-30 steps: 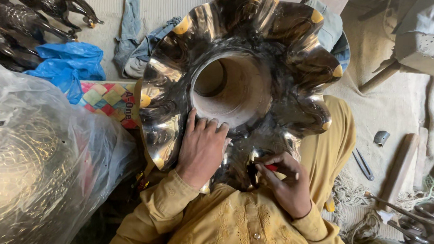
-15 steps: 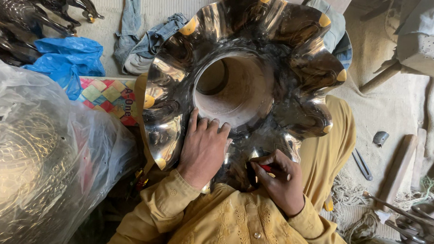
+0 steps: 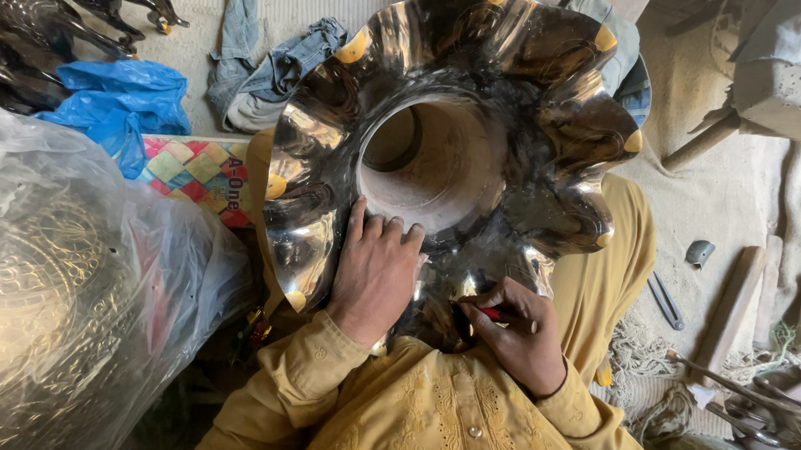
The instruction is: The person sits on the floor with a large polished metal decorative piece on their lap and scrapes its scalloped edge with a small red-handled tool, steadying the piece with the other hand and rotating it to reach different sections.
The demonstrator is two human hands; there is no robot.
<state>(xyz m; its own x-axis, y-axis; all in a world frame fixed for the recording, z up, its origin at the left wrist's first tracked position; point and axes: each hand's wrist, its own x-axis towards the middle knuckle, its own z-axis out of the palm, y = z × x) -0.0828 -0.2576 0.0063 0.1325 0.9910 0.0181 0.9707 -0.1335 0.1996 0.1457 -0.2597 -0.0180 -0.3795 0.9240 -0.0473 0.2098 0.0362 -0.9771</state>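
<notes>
Head view, looking straight down: a large shiny metal vase (image 3: 460,137) with a wavy, fluted rim rests across the lap of a seated person in mustard-yellow clothes, its round mouth facing the camera and its pale inside showing. Small yellow tips mark the outer points of the rim.

Left hand (image 3: 375,274): laid flat on the near side of the rim, fingers spread a little and reaching the edge of the mouth, holding nothing, only pressing on the metal.

Right hand (image 3: 518,332): closed round a thin red-tipped tool (image 3: 487,314), whose point sits against the dark lower part of the vase, just beside the left hand.

Surroundings: a bulky bundle wrapped in clear plastic (image 3: 68,299) fills the lower left, touching the person's left sleeve. Behind it lies a box with a coloured chequered pattern (image 3: 193,173), then a crumpled blue plastic bag (image 3: 119,101) and dark glossy animal figures (image 3: 56,6) at the top left. A grey-blue rag (image 3: 263,63) lies on the floor beyond the vase. To the right, on sacking, lie a wooden stick (image 3: 729,311), a small metal cup (image 3: 699,252) and a slim metal tool (image 3: 666,301), all well apart from the hands.
</notes>
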